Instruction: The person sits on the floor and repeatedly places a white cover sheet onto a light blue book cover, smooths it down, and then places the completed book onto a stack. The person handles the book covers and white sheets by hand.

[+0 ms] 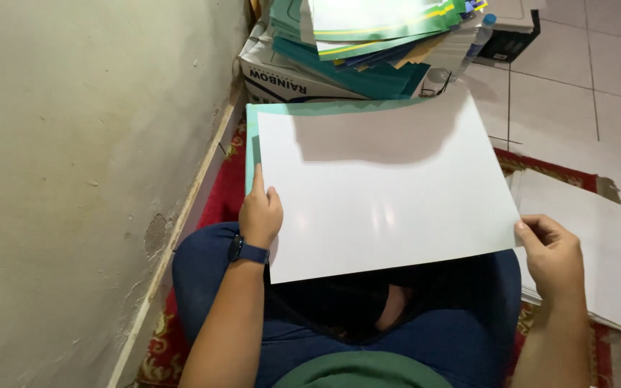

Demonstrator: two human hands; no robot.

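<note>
Left hand point(260, 213) is pinched on the left edge of the white sheet point(386, 187); right hand point(553, 255) is pinched on its lower right corner. Sheet is held flat over the lap, above a green sheet point(251, 133). Judged light, glossy, slippery, easily creased; best gripped at opposite edges.
</note>
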